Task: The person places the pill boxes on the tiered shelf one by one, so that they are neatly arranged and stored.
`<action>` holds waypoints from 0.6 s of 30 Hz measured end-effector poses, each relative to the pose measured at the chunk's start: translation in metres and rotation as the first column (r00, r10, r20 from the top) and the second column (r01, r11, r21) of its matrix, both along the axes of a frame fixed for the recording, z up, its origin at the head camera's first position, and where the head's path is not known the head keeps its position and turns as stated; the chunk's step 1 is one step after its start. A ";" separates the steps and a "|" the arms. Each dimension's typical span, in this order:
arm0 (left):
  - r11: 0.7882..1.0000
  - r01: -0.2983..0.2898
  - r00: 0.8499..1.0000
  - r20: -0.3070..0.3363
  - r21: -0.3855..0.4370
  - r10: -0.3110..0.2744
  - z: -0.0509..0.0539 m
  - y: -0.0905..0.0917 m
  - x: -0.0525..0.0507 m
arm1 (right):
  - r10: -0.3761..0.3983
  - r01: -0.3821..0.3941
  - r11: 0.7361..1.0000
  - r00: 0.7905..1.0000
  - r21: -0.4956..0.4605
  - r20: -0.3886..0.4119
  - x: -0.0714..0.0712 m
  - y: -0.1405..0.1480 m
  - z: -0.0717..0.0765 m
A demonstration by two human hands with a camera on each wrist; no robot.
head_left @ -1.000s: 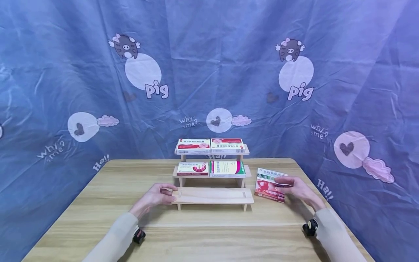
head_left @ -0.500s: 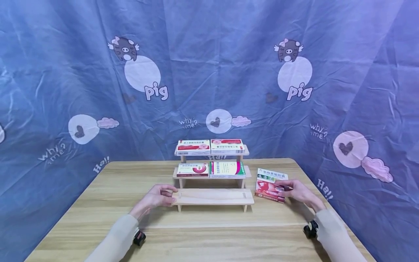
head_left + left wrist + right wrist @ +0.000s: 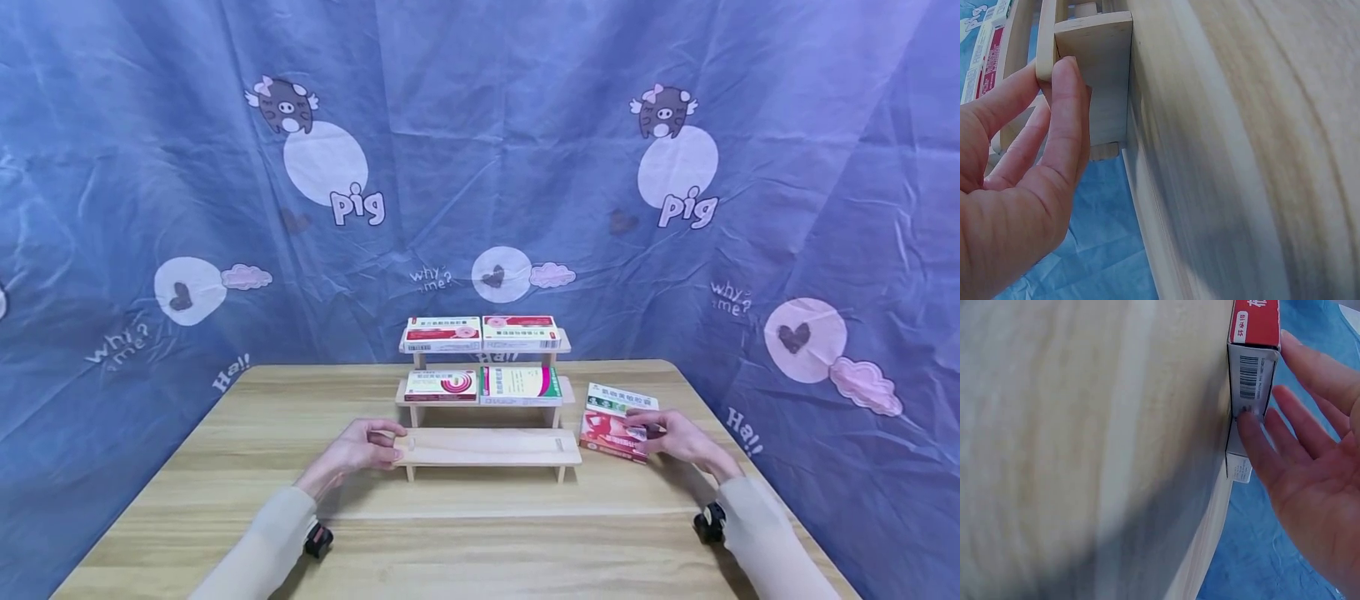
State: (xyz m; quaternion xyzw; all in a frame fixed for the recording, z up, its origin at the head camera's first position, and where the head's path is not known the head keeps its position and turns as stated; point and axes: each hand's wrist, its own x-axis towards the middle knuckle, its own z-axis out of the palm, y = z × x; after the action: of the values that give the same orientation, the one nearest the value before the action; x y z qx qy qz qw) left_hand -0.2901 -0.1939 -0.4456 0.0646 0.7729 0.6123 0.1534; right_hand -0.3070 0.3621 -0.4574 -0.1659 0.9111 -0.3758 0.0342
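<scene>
A three-tier wooden display stand (image 3: 487, 447) stands in mid-table. My left hand (image 3: 356, 447) pinches the left end of its lowest shelf, thumb and fingertips about the board in the left wrist view. To the right of the stand lies a red medicine box (image 3: 611, 429), with a white-and-green medicine box (image 3: 626, 396) just behind it. My right hand (image 3: 682, 440) touches their right side. In the right wrist view, fairly straight fingers press the barcoded end (image 3: 1250, 378) of the red box. How the two boxes overlap underneath, I cannot tell.
Two white-and-red medicine boxes (image 3: 442, 332) fill the top tier. On the middle tier sit a white box with red rings (image 3: 441, 385) and a green-edged box (image 3: 521, 385). A blue printed curtain (image 3: 480, 183) hangs behind the table (image 3: 480, 550).
Under my right hand, the red and white-and-green boxes have slid slightly left, toward the stand. The left hand keeps its hold on the shelf's end; the stand stays in place.
</scene>
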 end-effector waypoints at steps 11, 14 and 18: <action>1.000 0.016 1.000 -0.023 -0.016 -0.017 0.001 -0.001 -0.001 | 0.022 -0.023 0.999 0.999 0.042 0.025 0.002 -0.006 0.001; 1.000 0.014 1.000 -0.019 -0.010 -0.014 0.000 0.000 -0.001 | 0.043 -0.044 0.997 0.999 0.059 0.021 0.003 -0.006 0.000; 1.000 0.014 1.000 -0.015 -0.001 -0.014 -0.001 -0.001 -0.002 | 0.089 -0.091 0.991 0.996 0.100 0.023 0.003 -0.006 0.000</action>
State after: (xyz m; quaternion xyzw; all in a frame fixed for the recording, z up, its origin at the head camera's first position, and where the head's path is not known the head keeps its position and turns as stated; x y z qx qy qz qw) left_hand -0.2923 -0.1945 -0.4464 0.0745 0.7739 0.6103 0.1517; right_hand -0.3042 0.3557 -0.4571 -0.2013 0.9201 -0.3289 0.0681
